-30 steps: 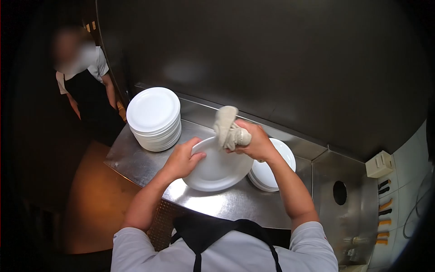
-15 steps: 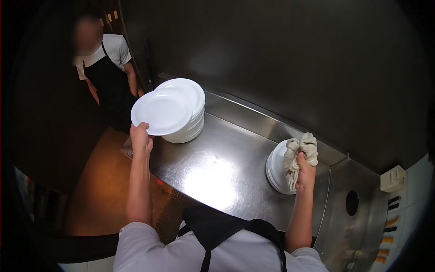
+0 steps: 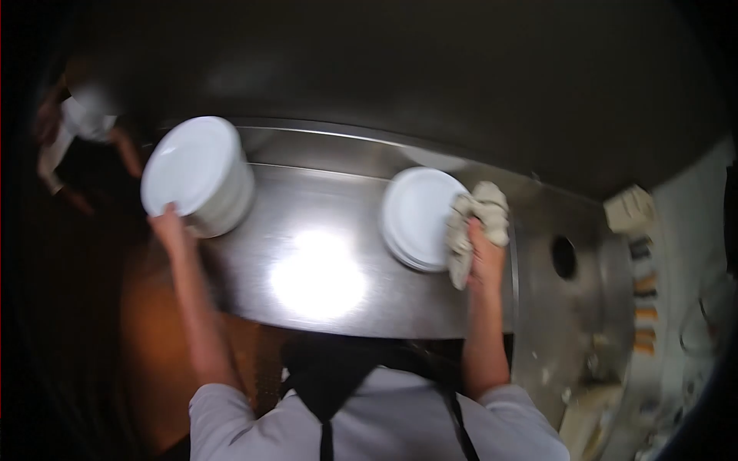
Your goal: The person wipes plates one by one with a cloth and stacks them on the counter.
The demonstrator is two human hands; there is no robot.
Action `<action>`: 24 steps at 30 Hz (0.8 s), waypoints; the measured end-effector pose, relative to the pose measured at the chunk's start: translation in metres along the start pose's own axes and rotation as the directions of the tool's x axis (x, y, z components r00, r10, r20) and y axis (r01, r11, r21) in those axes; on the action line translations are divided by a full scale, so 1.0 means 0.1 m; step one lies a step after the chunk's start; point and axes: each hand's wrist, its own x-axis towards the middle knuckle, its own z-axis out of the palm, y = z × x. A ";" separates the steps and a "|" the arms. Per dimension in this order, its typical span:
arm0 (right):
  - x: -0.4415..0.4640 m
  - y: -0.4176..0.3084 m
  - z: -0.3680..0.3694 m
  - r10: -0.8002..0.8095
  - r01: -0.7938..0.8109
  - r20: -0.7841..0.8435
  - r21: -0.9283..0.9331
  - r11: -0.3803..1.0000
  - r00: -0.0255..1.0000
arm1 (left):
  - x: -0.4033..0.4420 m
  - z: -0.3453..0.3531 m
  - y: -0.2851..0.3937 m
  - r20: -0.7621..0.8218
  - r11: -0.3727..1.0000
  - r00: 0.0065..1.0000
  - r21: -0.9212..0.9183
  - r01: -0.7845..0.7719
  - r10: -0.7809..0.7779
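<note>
Dark wall [image 3: 430, 92] rises before me, beyond the left hand [image 3: 172, 230] and right hand [image 3: 487, 260]; a white glare [image 3: 319, 280] lights the steel counter [image 3: 323, 203] between them; orange-brown floor [image 3: 157, 334] below the left hand; pale wall [image 3: 680, 230] well right of the right hand.

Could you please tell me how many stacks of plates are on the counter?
2: a taller stack on the left, by the left hand; a shorter stack on the right, by the cloth.

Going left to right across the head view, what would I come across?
Co-worker, tall plate stack, shorter plate stack, bunched cloth, round dark hole, cream-coloured box.
</note>
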 end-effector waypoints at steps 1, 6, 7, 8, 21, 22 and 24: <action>0.01 -0.02 -0.04 0.031 -0.033 -0.023 -0.069 0.997 0.999 | 0.06 0.06 -0.04 0.002 1.000 1.000 0.026 0.010 -0.010; 0.27 0.13 -0.13 -0.176 0.170 0.037 -0.515 0.840 0.984 | 0.23 0.08 -0.34 0.061 0.995 0.994 -0.042 -0.087 0.090; 0.34 0.15 -0.11 -0.126 0.104 0.018 -0.687 0.719 0.992 | 0.17 0.09 -0.31 0.056 0.996 0.996 -0.060 -0.062 0.066; 0.40 0.20 -0.05 -0.080 0.040 -0.007 -0.824 0.565 0.997 | 0.10 0.11 -0.26 0.049 0.996 0.998 -0.074 -0.043 0.047; 1.11 1.13 -0.01 -0.079 0.368 0.363 -0.928 0.063 0.928 | -0.71 0.32 0.12 -0.161 0.940 0.932 0.159 -0.300 0.325; 1.08 1.12 -0.04 -0.067 0.373 0.368 -0.923 0.089 0.927 | -1.00 0.36 0.21 -0.120 0.916 0.908 0.054 -0.397 0.400; 0.91 1.07 0.04 -0.032 0.421 0.420 -0.902 0.098 0.907 | -1.44 0.38 0.15 0.068 0.838 0.836 -0.067 -0.541 0.545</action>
